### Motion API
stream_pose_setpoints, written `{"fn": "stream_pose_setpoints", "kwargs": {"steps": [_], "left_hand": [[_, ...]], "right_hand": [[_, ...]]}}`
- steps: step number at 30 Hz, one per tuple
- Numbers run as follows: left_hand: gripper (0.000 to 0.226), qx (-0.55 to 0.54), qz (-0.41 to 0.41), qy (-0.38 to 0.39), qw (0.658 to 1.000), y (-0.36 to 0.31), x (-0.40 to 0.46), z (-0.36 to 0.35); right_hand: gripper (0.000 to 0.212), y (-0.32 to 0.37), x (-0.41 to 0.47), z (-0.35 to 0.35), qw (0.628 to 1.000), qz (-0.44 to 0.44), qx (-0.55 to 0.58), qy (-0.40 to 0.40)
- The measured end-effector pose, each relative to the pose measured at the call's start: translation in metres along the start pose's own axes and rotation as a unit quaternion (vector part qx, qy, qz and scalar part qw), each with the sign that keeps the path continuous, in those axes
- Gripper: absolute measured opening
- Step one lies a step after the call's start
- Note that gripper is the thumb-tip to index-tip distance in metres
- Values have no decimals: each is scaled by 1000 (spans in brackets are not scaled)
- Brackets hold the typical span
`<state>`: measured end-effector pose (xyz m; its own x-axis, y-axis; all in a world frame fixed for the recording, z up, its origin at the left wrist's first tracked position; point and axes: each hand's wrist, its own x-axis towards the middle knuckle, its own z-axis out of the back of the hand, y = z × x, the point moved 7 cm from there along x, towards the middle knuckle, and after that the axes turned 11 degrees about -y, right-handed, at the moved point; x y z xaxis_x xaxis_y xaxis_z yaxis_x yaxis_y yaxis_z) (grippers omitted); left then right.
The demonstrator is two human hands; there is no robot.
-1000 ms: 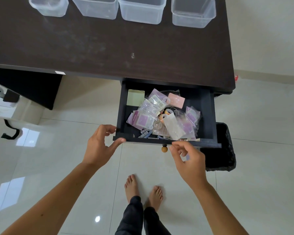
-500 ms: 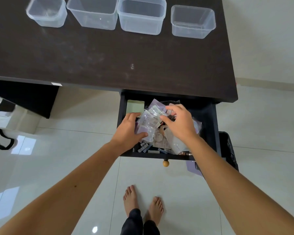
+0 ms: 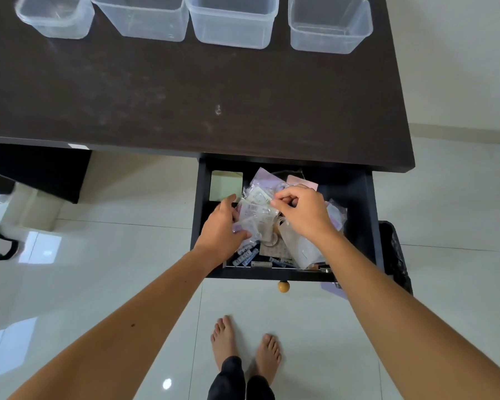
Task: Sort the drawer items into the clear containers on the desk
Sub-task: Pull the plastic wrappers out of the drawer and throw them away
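A second ago your hands were at the front edge of the drawer, the left one on its corner and the right one near the wooden knob; now both are down inside it, on the heap of small plastic packets. Your left hand lies over the left side of the heap with its fingers curled round a few clear and lilac packets, thumb tucked under their near edge. Your right hand is over the middle of the pile, its fingers drawn together in a pinch — it looks to have the edge of one packet, though the knuckles hide exactly which. So the drawer is open far enough and the picking has begun, but nothing has left it yet: the packets, the pale green note pad in the back left corner, the pink card and the small batteries along the front wall all sit in the drawer. The four clear containers stand in a row at the far edge of the desk and appear empty — well apart from your hands. I'd judge the sorting has barely started; the next move calls for lifting a handful clear without dragging neighbours over the rim.
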<state>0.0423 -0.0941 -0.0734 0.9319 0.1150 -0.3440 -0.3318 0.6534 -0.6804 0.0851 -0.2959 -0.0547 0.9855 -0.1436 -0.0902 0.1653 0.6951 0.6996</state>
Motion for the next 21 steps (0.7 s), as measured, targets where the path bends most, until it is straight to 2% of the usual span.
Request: {"fn": "stream_pose_setpoints", "kwargs": {"steps": [4,8,10,21], "left_hand": [[81,-69,19,-5,997,-1,-1,4],[41,-54,-11,-16,998,-5,0,8],[28,-63,-12,-20,998,-6,0,9],[19,-164,18,-33,986,-2,-2,10]], "right_hand": [[9,-2,-2,3,999,-23,47,11],[8,-6,-3,11,994,-52,95,23],[10,-9,-3,11,991,-64,104,47],[20,-11,-9,8,987,-61,97,116]]}}
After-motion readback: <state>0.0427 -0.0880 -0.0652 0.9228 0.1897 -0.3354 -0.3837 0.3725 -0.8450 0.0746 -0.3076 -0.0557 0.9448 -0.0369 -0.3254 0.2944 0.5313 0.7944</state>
